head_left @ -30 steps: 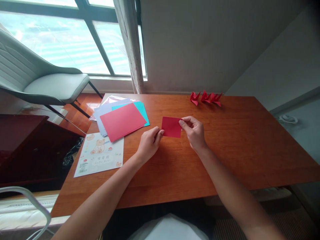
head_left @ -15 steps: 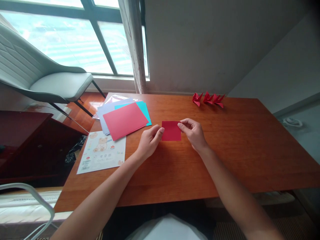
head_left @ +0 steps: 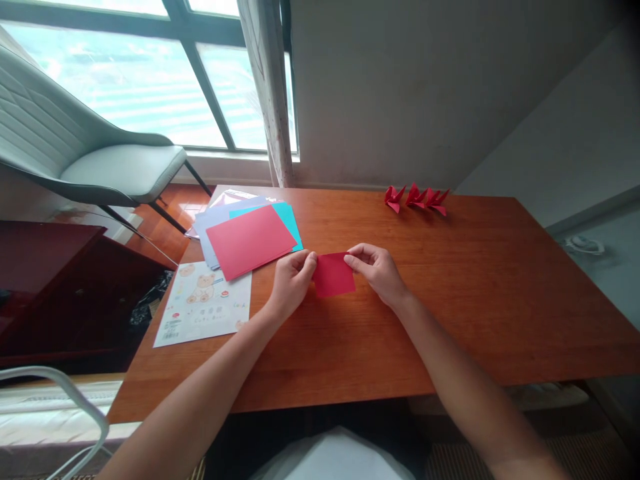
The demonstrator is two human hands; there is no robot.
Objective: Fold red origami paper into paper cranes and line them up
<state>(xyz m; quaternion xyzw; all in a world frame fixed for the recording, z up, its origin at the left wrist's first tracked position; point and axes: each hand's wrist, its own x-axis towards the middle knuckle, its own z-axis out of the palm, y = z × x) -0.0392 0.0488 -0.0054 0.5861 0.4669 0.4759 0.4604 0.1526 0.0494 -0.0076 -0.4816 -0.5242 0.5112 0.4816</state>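
Observation:
A small square of red paper (head_left: 335, 276) is held between both hands above the middle of the wooden table. My left hand (head_left: 293, 281) pinches its left edge near the upper corner, thumb on top. At the upper right corner, my right hand (head_left: 377, 270) grips the paper between thumb and fingers. The square looks flat and slightly tilted. To the left lie larger red sheets (head_left: 250, 241), on top of turquoise paper (head_left: 293, 223) and pale lilac paper (head_left: 206, 243).
Folded red paper figures (head_left: 416, 197) stand at the table's back edge. A white sheet printed with a bear (head_left: 200, 320) lies at the left side of the wooden table (head_left: 490, 287). Beyond its left edge are a grey chair (head_left: 120, 170) and a dark red cabinet (head_left: 45, 287).
Both hands have shifted a little to the left, and the red square has moved left and down with them. It is now slightly turned. The other papers have stayed put.

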